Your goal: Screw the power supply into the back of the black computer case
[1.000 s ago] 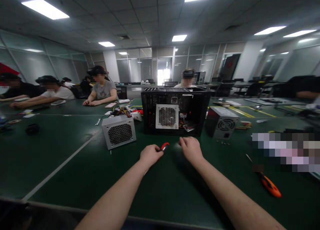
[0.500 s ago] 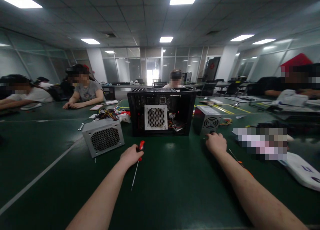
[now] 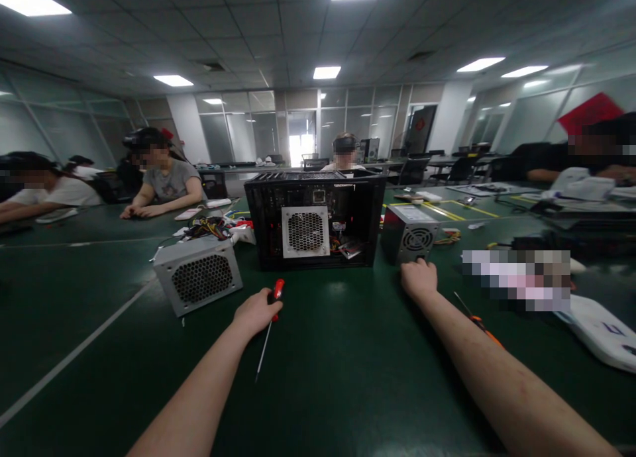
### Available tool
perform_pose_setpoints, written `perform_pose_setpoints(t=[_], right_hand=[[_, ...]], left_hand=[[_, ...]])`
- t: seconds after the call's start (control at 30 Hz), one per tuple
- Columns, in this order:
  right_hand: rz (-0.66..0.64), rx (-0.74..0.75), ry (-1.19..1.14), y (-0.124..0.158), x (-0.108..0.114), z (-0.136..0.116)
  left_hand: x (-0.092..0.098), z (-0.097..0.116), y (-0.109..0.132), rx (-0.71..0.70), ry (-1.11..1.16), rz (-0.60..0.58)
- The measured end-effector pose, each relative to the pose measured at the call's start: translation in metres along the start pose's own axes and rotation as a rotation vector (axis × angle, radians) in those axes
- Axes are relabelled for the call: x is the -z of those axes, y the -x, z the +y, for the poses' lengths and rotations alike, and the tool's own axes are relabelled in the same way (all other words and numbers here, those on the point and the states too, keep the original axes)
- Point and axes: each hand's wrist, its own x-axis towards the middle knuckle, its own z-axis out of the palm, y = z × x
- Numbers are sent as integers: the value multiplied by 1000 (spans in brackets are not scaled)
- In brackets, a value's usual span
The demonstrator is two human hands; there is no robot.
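My left hand (image 3: 257,311) is closed around the red-and-black handle of a screwdriver (image 3: 278,289), whose shaft slants down toward me over the green table. My right hand (image 3: 420,278) is at the lower front of a grey power supply (image 3: 417,235) with a round fan grille. Its fingers are curled, and their tips are partly hidden. Between the hands and farther back stands an open black computer case (image 3: 368,225). A power supply with a honeycomb grille (image 3: 305,232) shows inside it. Left of the case, another silver power supply (image 3: 203,278) rests on the table.
A second screwdriver (image 3: 484,328) with an orange handle lies beside my right forearm. Bundled cables (image 3: 211,226) sit behind the silver power supply. A white object (image 3: 603,328) lies at the right. Several people sit around the table, one (image 3: 169,182) at the left.
My right hand has shifted slightly left along the front of the grey power supply. The left hand still grips the screwdriver. The view has turned a little.
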Motion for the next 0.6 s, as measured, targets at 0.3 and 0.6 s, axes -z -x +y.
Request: perform_pose_setpoints(t=[0.3, 0.6], right_hand=[[-33, 9, -143, -1, 8, -1], [-85, 180, -398, 23, 24, -69]], left_hand=[[-2, 0, -2, -17, -23, 11], [-3, 3, 3, -11, -52, 48]])
